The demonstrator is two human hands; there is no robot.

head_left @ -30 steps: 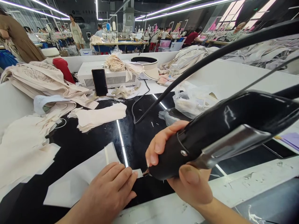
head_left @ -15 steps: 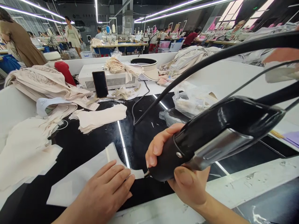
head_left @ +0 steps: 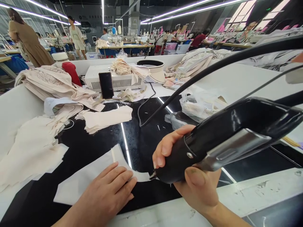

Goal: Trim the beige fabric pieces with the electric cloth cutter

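My left hand (head_left: 111, 192) lies flat on a white fabric piece (head_left: 80, 176), fingers stretched out and holding nothing. The piece rests on the glossy black work surface (head_left: 78, 154) and narrows to a strip at its right end. My right hand (head_left: 196, 186) is wrapped round a black handheld tool (head_left: 213, 135) with a silver lever, its cable arching up to the right. The small metal tip of the tool (head_left: 153, 176) is at the right end of the strip.
Stacked cream pieces (head_left: 109, 119) and heaped fabric (head_left: 35, 142) lie left. Behind stand a phone (head_left: 106, 85), a white vented box (head_left: 121, 82) and a visor (head_left: 153, 71). Plastic bags (head_left: 199, 105) lie beyond the tool. People and sewing tables are in the background.
The view has shifted slightly, so the background appears further right. The tool and my right hand have moved a little right relative to my left hand, which keeps its place on the fabric.
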